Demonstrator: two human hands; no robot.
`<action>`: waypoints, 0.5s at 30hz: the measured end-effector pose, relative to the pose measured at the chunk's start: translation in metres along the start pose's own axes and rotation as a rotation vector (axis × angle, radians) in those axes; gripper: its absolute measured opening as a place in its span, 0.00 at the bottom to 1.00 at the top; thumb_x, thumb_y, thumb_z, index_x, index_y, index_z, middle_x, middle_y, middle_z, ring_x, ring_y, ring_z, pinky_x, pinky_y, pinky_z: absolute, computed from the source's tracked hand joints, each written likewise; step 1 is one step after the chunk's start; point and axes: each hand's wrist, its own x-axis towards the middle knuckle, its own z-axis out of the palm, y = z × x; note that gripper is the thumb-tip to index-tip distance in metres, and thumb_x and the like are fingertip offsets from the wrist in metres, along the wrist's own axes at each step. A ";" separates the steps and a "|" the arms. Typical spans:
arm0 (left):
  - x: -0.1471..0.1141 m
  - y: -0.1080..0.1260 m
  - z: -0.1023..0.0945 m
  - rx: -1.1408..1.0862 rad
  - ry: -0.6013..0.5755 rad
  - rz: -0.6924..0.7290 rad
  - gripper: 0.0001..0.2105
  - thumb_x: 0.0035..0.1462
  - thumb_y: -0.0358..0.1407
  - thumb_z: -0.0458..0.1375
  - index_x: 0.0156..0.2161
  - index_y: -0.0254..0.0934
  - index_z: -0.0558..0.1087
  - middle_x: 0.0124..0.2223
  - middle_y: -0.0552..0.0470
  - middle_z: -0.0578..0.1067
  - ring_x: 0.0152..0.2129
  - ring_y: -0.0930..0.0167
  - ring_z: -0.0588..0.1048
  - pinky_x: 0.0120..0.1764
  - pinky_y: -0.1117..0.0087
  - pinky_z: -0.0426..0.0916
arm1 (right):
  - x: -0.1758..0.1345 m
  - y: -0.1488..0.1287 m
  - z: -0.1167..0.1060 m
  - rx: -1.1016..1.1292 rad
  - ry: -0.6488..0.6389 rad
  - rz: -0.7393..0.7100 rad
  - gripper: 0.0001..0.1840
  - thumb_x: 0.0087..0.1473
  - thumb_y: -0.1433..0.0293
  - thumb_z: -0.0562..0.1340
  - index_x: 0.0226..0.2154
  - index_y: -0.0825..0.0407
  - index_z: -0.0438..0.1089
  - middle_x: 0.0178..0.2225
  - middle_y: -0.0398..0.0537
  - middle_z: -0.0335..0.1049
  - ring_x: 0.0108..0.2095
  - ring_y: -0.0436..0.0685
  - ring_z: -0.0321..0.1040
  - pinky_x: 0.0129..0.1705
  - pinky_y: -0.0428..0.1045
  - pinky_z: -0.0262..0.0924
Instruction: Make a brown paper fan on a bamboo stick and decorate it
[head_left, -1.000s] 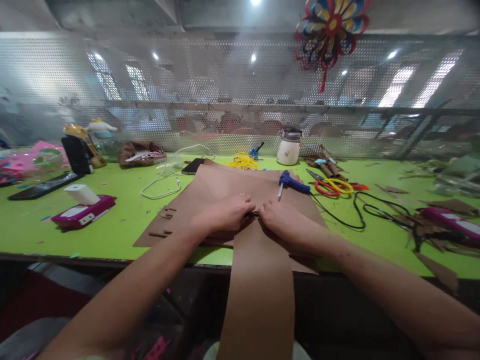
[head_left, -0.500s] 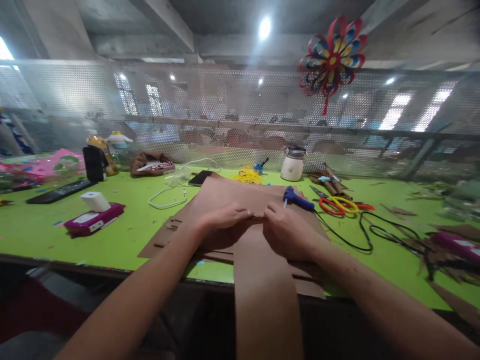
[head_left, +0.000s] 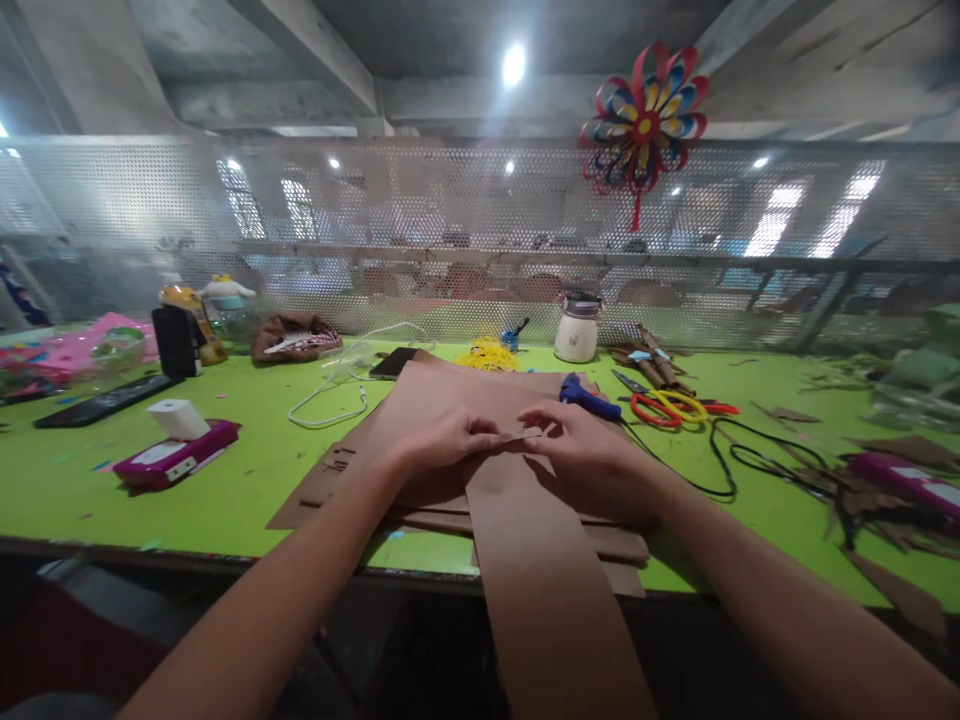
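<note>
A long strip of brown paper [head_left: 540,560] runs from my hands down past the table's front edge. Its far end is folded over in a narrow edge. My left hand [head_left: 454,440] pinches that end between thumb and fingers at the left. At the right, my right hand [head_left: 577,445] has its thumb and forefinger on the same folded edge, the other fingers curled loosely. Under both hands lies a stack of brown paper sheets [head_left: 427,385], some with slits cut at the left. A blue glue gun [head_left: 589,397] rests on the stack just beyond my right hand.
Scissors with red and yellow handles [head_left: 667,408] and a black cord [head_left: 724,465] lie to the right. Left are a purple power strip [head_left: 176,455] with a white plug and a white cable [head_left: 322,420]. A white jar [head_left: 577,330] stands behind, before a perforated screen [head_left: 450,200].
My right hand's fingers have loosened and lifted a little from the folded edge. The strip's lower end has swung to the right. The whole view has shifted slightly.
</note>
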 end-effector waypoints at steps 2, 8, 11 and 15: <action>-0.001 0.005 0.000 -0.019 -0.014 0.015 0.18 0.58 0.45 0.48 0.38 0.35 0.75 0.30 0.50 0.73 0.27 0.72 0.66 0.31 0.72 0.59 | -0.001 0.002 0.001 0.109 -0.042 0.049 0.11 0.53 0.66 0.58 0.38 0.52 0.70 0.35 0.49 0.70 0.29 0.51 0.63 0.29 0.46 0.55; -0.003 0.015 -0.002 0.045 -0.014 0.053 0.16 0.59 0.42 0.48 0.39 0.34 0.73 0.34 0.50 0.74 0.30 0.72 0.67 0.32 0.73 0.59 | 0.015 0.024 0.006 0.447 -0.163 0.228 0.17 0.52 0.60 0.58 0.21 0.55 0.66 0.16 0.39 0.56 0.17 0.46 0.50 0.19 0.44 0.44; -0.004 0.018 -0.003 0.068 -0.010 0.076 0.15 0.59 0.42 0.48 0.39 0.33 0.72 0.34 0.50 0.74 0.30 0.72 0.67 0.33 0.73 0.59 | 0.019 0.036 0.006 0.481 -0.201 0.172 0.16 0.52 0.59 0.59 0.22 0.55 0.67 0.15 0.38 0.55 0.17 0.45 0.49 0.19 0.44 0.43; -0.005 0.020 -0.004 0.078 -0.035 0.104 0.14 0.59 0.41 0.48 0.39 0.33 0.71 0.33 0.51 0.73 0.30 0.72 0.67 0.32 0.73 0.59 | 0.021 0.048 0.003 0.501 -0.268 0.128 0.19 0.52 0.55 0.59 0.26 0.55 0.69 0.14 0.37 0.57 0.15 0.45 0.51 0.19 0.43 0.44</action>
